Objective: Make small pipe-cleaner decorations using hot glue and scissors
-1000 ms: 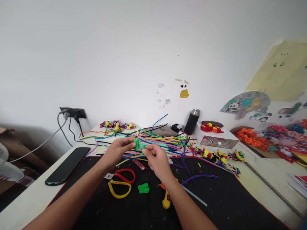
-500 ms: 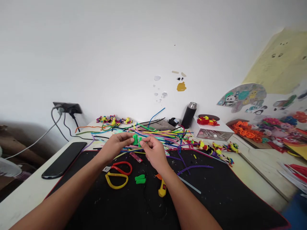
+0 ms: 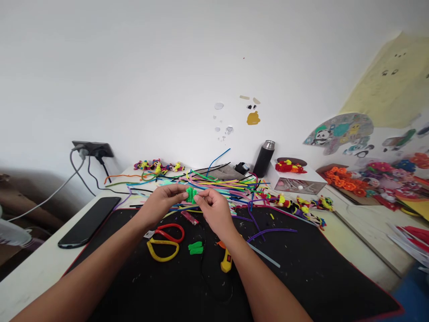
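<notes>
Above the far part of the black mat (image 3: 295,277), my left hand (image 3: 163,201) pinches a folded green pipe cleaner piece (image 3: 189,194). My right hand (image 3: 215,210) is closed on a second green piece (image 3: 194,197), and the two pieces meet side by side between my fingertips. On the mat below lies another pair of folded green pieces (image 3: 196,248). Scissors with one red and one yellow handle (image 3: 163,257) rest to their left. A yellow utility knife (image 3: 226,261) lies partly behind my right forearm.
Behind my hands spreads a heap of coloured pipe cleaners (image 3: 217,183). A phone (image 3: 90,221) lies on the left. Toward the wall stand a black flask (image 3: 264,160) and a white box (image 3: 298,183). Small pipe cleaner figures (image 3: 301,208) lie at right; a red lighter (image 3: 190,218) is near my hands.
The green pieces, held slightly apart before, have come together as my right hand moved a little left. The view has tilted slightly.
</notes>
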Tool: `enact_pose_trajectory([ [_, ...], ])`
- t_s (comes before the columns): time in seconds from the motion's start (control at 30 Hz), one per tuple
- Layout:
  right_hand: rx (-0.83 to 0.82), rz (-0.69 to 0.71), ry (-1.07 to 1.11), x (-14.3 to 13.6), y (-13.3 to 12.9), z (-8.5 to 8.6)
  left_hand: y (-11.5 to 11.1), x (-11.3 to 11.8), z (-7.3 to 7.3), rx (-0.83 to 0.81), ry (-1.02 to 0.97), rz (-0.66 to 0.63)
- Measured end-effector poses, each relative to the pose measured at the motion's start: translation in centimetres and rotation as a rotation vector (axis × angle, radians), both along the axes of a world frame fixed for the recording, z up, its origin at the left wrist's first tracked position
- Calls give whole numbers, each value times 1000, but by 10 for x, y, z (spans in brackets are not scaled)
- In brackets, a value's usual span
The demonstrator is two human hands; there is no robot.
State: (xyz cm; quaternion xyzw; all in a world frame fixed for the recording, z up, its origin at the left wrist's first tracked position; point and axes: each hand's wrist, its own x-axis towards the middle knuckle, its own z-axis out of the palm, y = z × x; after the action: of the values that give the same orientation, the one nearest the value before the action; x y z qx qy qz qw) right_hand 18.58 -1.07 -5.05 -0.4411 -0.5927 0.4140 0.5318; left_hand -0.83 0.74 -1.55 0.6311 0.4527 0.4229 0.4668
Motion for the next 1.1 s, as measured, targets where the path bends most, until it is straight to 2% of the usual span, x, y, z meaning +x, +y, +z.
enact_pose_trajectory([
  [0.77,40,-37,-95,2,-3,6,-4,6,9,-14,13,49],
  [1.1,43,-40,-91,2,-4,9,-3,3,5,16,38,-37],
])
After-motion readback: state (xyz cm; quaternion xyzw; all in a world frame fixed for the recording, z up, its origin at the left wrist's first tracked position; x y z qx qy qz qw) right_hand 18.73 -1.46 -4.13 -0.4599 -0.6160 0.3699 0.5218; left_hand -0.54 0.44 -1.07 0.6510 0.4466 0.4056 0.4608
